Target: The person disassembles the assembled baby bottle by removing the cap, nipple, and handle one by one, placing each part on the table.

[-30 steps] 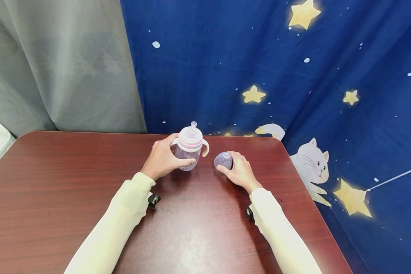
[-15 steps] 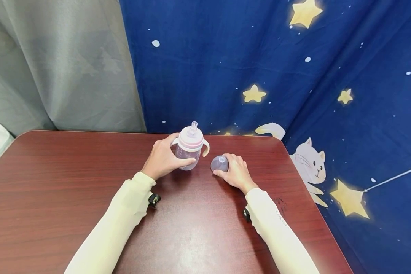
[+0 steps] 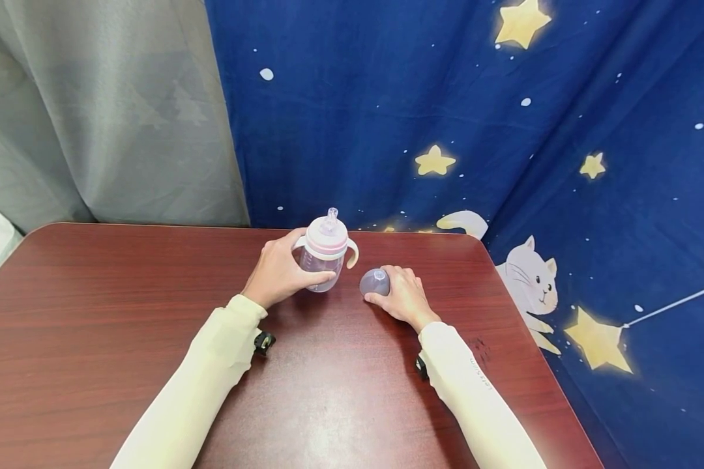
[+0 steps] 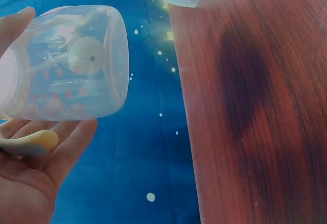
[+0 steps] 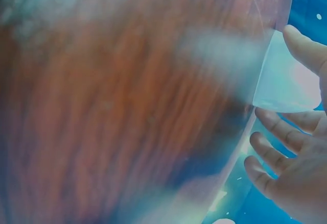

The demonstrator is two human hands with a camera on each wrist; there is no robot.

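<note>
A clear baby bottle (image 3: 322, 260) with a white-and-pink collar, two side handles and a bare teat on top is gripped by my left hand (image 3: 279, 270), thumb across its front. In the left wrist view the bottle's base (image 4: 120, 63) is apart from the tabletop; a straw with a round white weight (image 4: 86, 55) shows inside. To the right, my right hand (image 3: 407, 294) holds a translucent greyish dome-shaped bottle cap (image 3: 375, 282) between thumb and fingers. The cap's wide rim faces the table; whether it touches the wood I cannot tell.
The reddish-brown wooden table (image 3: 123, 312) has its far edge just behind the bottle and its right edge beyond the right hand. Behind hang a grey curtain (image 3: 123, 111) and a blue star-patterned curtain (image 3: 352, 117).
My right hand has shifted slightly left and toward me with the cap, mostly in the earlier half second. The left hand and the bottle have stayed in place.
</note>
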